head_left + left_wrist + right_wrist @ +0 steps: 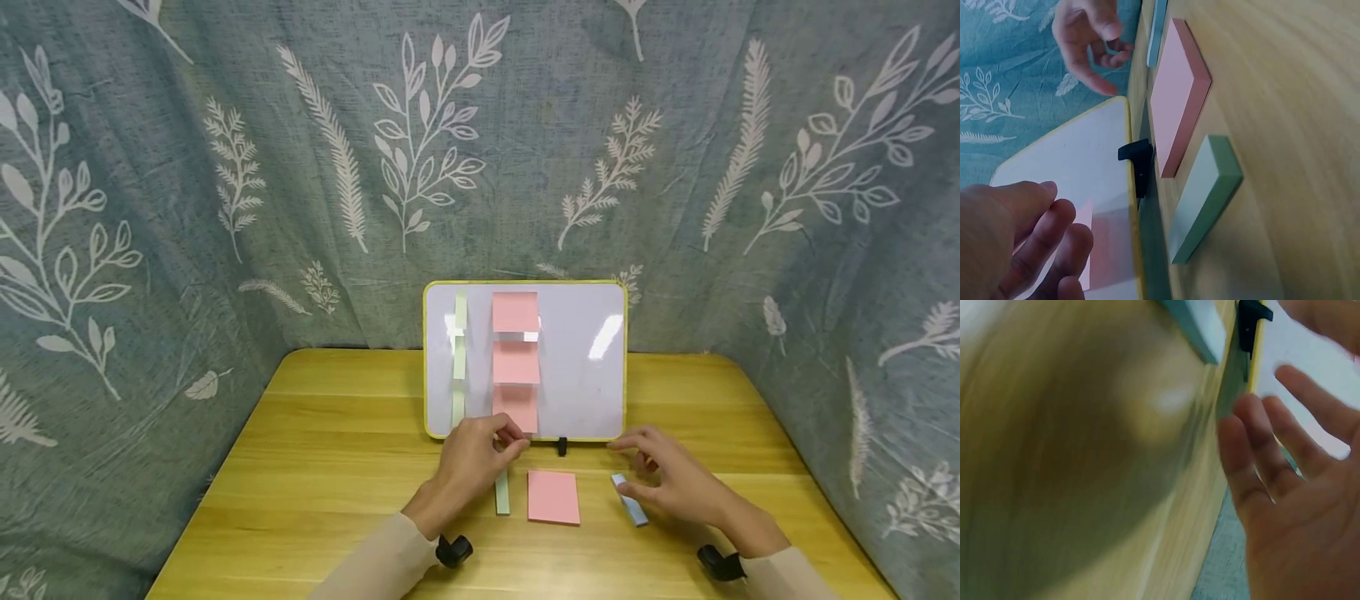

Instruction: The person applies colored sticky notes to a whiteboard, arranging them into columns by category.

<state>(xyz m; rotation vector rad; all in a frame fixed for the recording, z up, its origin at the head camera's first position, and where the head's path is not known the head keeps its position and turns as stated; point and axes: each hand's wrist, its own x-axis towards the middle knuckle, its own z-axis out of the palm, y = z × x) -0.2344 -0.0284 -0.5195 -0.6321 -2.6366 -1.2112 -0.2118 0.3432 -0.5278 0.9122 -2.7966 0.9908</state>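
Observation:
A whiteboard [577,367] with a yellow frame stands upright, carrying a column of three pink sticky notes [515,362] and a column of three narrow green strips [460,358]. In front of the lowest pink note is my left hand [480,450], fingers loosely bent, thumb near the index finger; nothing shows between them in the left wrist view. My right hand [671,475] hovers by a narrow blue sticky-note pad [630,500] with its fingers spread and relaxed. Between the hands lie a pink sticky-note pad [1175,94] and a narrow green pad [1204,194].
A black foot [562,447] supports the board's lower edge on the wooden table [322,475]. Leaf-patterned cloth [315,167] hangs behind and on both sides. Each wrist wears a black strap mount [453,551].

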